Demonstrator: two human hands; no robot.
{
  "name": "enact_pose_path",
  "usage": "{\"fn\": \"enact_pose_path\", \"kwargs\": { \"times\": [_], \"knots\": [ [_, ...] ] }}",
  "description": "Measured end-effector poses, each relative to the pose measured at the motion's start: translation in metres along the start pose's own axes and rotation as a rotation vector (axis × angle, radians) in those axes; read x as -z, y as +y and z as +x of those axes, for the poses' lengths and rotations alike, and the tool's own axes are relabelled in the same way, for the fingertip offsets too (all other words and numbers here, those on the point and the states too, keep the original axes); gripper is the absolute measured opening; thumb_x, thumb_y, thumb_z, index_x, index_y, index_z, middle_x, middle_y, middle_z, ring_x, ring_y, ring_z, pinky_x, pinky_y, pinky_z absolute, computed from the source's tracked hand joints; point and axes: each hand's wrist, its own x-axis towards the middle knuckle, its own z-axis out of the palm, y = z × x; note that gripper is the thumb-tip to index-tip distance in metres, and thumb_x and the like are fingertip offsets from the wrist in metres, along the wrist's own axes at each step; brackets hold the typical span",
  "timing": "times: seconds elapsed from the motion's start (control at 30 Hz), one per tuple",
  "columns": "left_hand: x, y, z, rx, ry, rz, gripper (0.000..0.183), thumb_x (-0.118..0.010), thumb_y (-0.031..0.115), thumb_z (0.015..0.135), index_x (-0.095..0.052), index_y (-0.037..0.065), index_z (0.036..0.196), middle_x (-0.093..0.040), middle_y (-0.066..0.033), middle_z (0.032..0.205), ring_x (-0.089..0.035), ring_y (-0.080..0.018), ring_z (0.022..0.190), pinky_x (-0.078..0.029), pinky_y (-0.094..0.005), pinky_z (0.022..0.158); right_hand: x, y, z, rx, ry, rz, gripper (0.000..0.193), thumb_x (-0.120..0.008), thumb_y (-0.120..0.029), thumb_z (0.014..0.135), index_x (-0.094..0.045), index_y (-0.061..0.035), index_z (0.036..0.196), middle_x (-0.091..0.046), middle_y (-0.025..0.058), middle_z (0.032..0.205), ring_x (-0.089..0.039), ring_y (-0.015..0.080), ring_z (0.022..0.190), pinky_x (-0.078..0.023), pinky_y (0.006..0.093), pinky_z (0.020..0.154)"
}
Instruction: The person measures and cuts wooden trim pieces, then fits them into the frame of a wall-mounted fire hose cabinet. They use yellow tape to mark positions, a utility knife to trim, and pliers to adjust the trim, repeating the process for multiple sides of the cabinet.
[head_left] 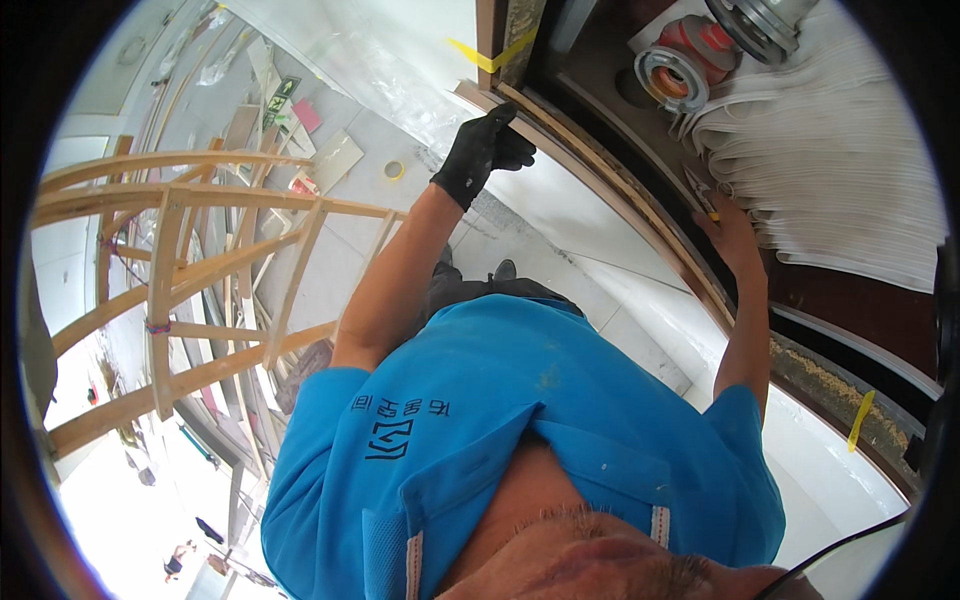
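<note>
My left hand [486,152], in a black glove, is at the far end of a wooden trim strip [610,185] along the frame of a recessed box. Its fingers are apart, with the fingertips close to the strip; whether they touch it I cannot tell. In my bare right hand [735,236] is a pair of pliers [698,186] with metal jaws and a yellow-orange handle. That hand reaches over the frame into the box, beside a folded white fire hose [830,170]. Beyond the pliers lies a red and silver hose coupling [685,65].
A wooden ladder-like frame [165,290] stands to my left. Behind it, boards and scraps [270,130] litter the tiled floor, along with a yellow tape roll [394,170]. Yellow tape [495,55] sticks to the box frame's far corner, and another piece [860,420] to its near part.
</note>
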Motion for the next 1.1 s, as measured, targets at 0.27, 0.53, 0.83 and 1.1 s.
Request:
{"fn": "enact_pose_path", "kwargs": {
  "times": [0.27,0.53,0.83,1.1],
  "knots": [
    [0.036,-0.02,-0.036,-0.049,0.164,-0.217,0.047,-0.058,0.045,0.097,-0.068,0.0,0.089,-0.07,-0.0164,0.071,-0.069,-0.0288,0.056,-0.058,-0.0348,0.05,0.017,-0.108,-0.037,0.065,-0.137,0.11,0.044,-0.064,-0.028,0.096,-0.059,-0.0026,0.131,-0.062,0.0185,0.131,-0.059,0.0355,0.121,-0.045,0.0392,0.102],
    [0.096,-0.045,-0.159,-0.136,0.261,-0.039,0.042,-0.059,0.041,0.098,-0.068,0.0,0.093,-0.072,-0.0129,0.077,-0.071,-0.0207,0.062,-0.056,-0.0275,0.055,-0.023,-0.223,-0.064,0.486,-0.231,0.227,0.038,-0.063,-0.029,0.096,-0.063,-0.0065,0.127,-0.069,0.0166,0.122,-0.064,0.0326,0.117,-0.051,0.0437,0.1],
    [0.197,-0.092,-0.368,-0.407,0.538,-0.137,0.032,-0.053,0.03,0.103,-0.064,0.0,0.101,-0.069,-0.0104,0.092,-0.071,-0.0203,0.07,-0.056,-0.0294,0.062,-0.077,-0.396,-0.062,1.085,-0.261,0.552,0.023,-0.065,-0.008,0.096,-0.065,0.0001,0.117,-0.072,0.0168,0.108,-0.07,0.0266,0.102,-0.057,0.0375,0.088],
    [0.295,-0.134,-0.558,-0.654,0.895,-0.082,0.039,-0.048,0.03,0.104,-0.066,-0.004,0.095,-0.067,-0.0115,0.08,-0.068,-0.0191,0.067,-0.054,-0.0304,0.06,0.03,-0.589,-0.089,1.837,0.092,1.198,0.062,-0.056,-0.046,0.098,-0.058,0.01,0.125,-0.066,0.0259,0.119,-0.068,0.0385,0.096,-0.057,0.0406,0.08]
  ]
}}
